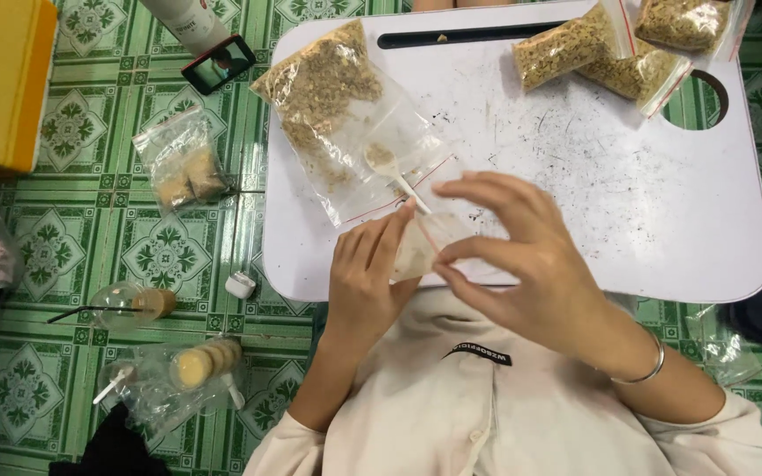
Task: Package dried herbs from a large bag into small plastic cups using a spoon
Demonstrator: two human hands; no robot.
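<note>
My left hand point(365, 275) and my right hand point(522, 256) together pinch a small clear zip bag point(425, 242) holding a little pale grainy stuff, at the near edge of a white lap table point(628, 203). Just beyond my fingers lies a large open clear bag of brown grain point(332, 97). A white plastic spoon point(392, 169) rests in that bag's mouth, its handle pointing toward my left fingertips. A silver bangle sits on my right wrist.
Several filled small grain bags point(610, 53) lie at the table's far right by a round hole. On the green tiled floor to the left are a phone point(218, 63), a yellow box point(2, 79), bags of round biscuits point(183, 167), a plastic cup point(130, 306).
</note>
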